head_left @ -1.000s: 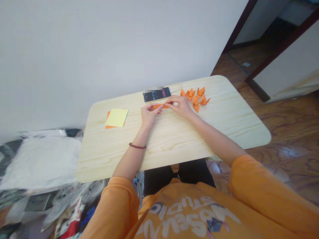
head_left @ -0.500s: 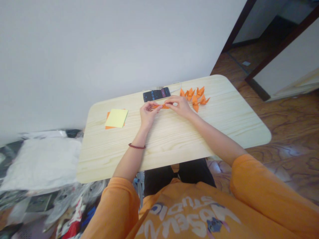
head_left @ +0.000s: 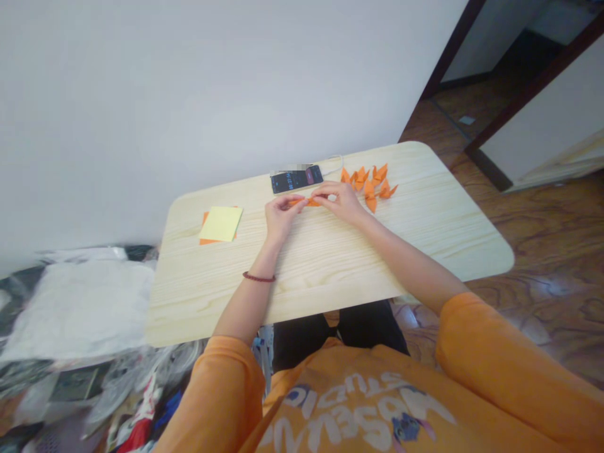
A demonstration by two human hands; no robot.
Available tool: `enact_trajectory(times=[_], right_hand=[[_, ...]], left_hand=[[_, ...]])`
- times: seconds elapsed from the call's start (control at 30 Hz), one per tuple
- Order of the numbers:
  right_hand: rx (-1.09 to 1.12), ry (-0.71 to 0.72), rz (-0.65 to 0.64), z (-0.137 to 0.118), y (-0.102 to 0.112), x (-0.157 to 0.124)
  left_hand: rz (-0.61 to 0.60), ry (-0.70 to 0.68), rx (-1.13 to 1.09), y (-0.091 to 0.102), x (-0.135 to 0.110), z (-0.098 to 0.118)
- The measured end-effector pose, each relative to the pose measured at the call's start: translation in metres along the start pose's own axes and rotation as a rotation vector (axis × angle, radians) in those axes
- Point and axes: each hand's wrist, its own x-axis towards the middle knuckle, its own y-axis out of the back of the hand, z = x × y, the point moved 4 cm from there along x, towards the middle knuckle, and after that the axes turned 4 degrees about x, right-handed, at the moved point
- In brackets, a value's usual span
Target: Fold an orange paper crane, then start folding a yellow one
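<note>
A small folded piece of orange origami paper (head_left: 312,202) is pinched between my two hands over the back middle of the table. My left hand (head_left: 282,215) grips its left end with thumb and fingers, and my right hand (head_left: 340,199) pinches its right end. Fingers cover much of the paper, so its exact folds are hidden. Just right of my right hand lie several folded orange paper cranes (head_left: 370,195) in a cluster. Off to the left, a stack of square paper sheets (head_left: 221,224) has yellow on top and orange showing beneath.
A phone (head_left: 296,180) with a lit screen lies behind my hands, a white cable (head_left: 338,165) running from it. The pale wooden table (head_left: 198,296) stands against a white wall (head_left: 212,94). A white bag (head_left: 80,308) and cluttered items sit at left; a doorway opens at right.
The left fingers have shifted very slightly on the orange paper. Otherwise both hands, the cranes and the paper stack look the same.
</note>
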Motion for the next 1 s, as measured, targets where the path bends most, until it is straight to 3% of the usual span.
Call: enact_trajectory(times=[0.67,1.0], right_hand=[[0.039,-0.038,-0.020,0.0001,0.0003,0.0009],[0.187,-0.220,0.049,0.0068,-0.0031,0.0008]], left_hand=[[-0.009,-0.052,0.023,0.0016,-0.0003,-0.0013],[-0.039,-0.033,-0.068,-0.0026,0.0001,-0.0037]])
